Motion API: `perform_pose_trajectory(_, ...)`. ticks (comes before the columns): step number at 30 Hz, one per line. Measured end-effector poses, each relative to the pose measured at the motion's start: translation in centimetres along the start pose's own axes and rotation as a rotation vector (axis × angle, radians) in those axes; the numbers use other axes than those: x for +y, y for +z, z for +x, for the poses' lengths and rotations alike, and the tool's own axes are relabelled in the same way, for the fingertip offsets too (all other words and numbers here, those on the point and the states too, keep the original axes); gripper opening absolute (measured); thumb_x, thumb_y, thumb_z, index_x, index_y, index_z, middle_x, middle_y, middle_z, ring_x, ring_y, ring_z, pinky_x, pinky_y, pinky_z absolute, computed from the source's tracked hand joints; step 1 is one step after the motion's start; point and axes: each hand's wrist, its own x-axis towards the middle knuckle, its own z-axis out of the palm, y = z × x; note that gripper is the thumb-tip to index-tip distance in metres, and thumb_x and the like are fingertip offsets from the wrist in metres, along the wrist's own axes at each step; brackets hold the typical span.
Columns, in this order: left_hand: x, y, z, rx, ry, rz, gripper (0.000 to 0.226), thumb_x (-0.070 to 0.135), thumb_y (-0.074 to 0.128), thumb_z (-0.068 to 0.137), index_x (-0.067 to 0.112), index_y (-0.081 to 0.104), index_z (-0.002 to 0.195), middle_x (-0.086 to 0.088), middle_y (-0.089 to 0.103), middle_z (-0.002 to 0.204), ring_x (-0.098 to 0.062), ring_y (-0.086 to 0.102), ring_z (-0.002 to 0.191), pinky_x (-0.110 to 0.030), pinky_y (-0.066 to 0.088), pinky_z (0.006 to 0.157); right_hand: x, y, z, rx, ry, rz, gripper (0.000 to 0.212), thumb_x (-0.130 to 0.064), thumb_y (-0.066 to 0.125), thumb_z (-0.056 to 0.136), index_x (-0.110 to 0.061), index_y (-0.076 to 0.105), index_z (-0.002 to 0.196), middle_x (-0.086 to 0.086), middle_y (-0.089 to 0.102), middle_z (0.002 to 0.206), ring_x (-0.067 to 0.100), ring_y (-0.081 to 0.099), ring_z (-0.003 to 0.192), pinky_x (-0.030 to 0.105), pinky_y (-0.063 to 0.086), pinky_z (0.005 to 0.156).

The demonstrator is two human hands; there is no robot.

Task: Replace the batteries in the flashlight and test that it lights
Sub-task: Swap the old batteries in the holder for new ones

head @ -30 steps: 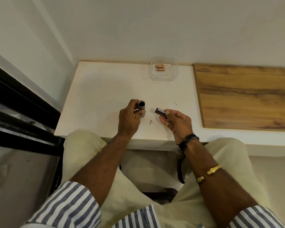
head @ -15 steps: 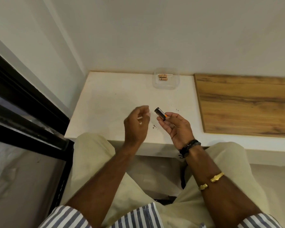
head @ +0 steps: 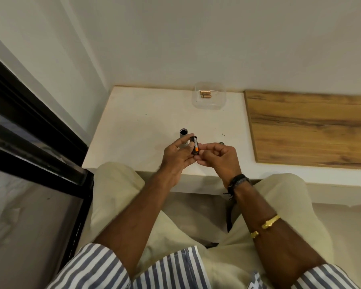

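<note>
The grey flashlight tube (head: 183,136) stands upright on the white table (head: 138,126), its open dark end facing up, its lower part hidden behind my left fingers. In front of it both hands hold a black battery holder (head: 194,147) with an orange-marked cell showing in it. My left hand (head: 175,161) grips the holder's left side with thumb and fingers. My right hand (head: 219,157) pinches its lower end. A small round metal part (head: 221,143) peeks out on the table behind my right knuckles.
A clear plastic tub (head: 219,101) at the table's back edge holds a few copper-coloured batteries (head: 205,94). A wooden panel (head: 308,126) lies to the right, a dark-framed glass surface (head: 29,126) to the left. My knees sit under the table's front edge.
My left hand let go of the flashlight tube, which now stands alone on the table, and moved right onto the battery holder. The holder has turned more upright.
</note>
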Motion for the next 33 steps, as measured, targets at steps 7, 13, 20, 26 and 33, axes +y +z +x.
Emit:
perform_pose_trajectory(7, -0.2, 0.0, 0.2, 0.007, -0.03, 0.103, 0.022, 0.009, 0.068, 0.093, 0.017, 0.071, 0.114, -0.021, 0.067, 0.123, -0.032, 0.074, 0.097, -0.043, 0.062, 0.084, 0.4, -0.8, 0.2, 0.041, -0.271, -0.599, 0.012, -0.015, 0.077, 0.09, -0.012, 0.08, 0.101, -0.002, 0.078, 0.081, 0.011, 0.076, 0.069, 0.026, 0.064, 0.073)
perform_pose_trajectory(13, -0.3, 0.0, 0.5, 0.025, -0.037, 0.126, 0.021, 0.009, 0.071, 0.092, 0.012, 0.071, 0.113, -0.021, 0.073, 0.11, -0.03, 0.076, 0.092, -0.034, 0.063, 0.074, -0.3, -0.4, 0.0, 0.022, -0.542, -0.908, 0.015, -0.015, 0.074, 0.09, -0.012, 0.081, 0.103, 0.004, 0.08, 0.089, 0.02, 0.073, 0.073, 0.037, 0.06, 0.076)
perform_pose_trajectory(20, -0.4, -0.3, 0.6, 0.04, -0.026, 0.187, 0.022, 0.011, 0.072, 0.09, 0.008, 0.072, 0.112, -0.019, 0.074, 0.104, -0.027, 0.077, 0.087, -0.032, 0.062, 0.069, 0.0, 0.2, -0.4, 0.038, -0.574, -0.97, 0.016, -0.016, 0.072, 0.092, -0.011, 0.079, 0.105, 0.007, 0.079, 0.087, 0.025, 0.074, 0.073, 0.043, 0.06, 0.07)
perform_pose_trajectory(26, -0.2, -0.5, 0.5, 0.047, -0.046, 0.104, 0.025, 0.007, 0.072, 0.09, 0.002, 0.07, 0.114, -0.023, 0.072, 0.11, -0.032, 0.076, 0.093, -0.037, 0.063, 0.074, -0.3, 0.3, -0.3, 0.098, -0.676, -0.913, 0.014, -0.002, 0.073, 0.087, -0.008, 0.081, 0.096, 0.005, 0.079, 0.079, 0.022, 0.07, 0.065, 0.04, 0.059, 0.061)
perform_pose_trajectory(33, -0.3, -0.3, 0.9, 0.034, -0.01, 0.008, 0.025, 0.008, 0.072, 0.09, 0.007, 0.069, 0.115, -0.015, 0.076, 0.104, -0.028, 0.076, 0.093, -0.033, 0.062, 0.074, -0.2, 0.2, -0.1, 0.114, -0.588, -0.803, 0.013, -0.009, 0.074, 0.086, -0.012, 0.081, 0.096, 0.0, 0.079, 0.085, 0.009, 0.069, 0.07, 0.029, 0.061, 0.069)
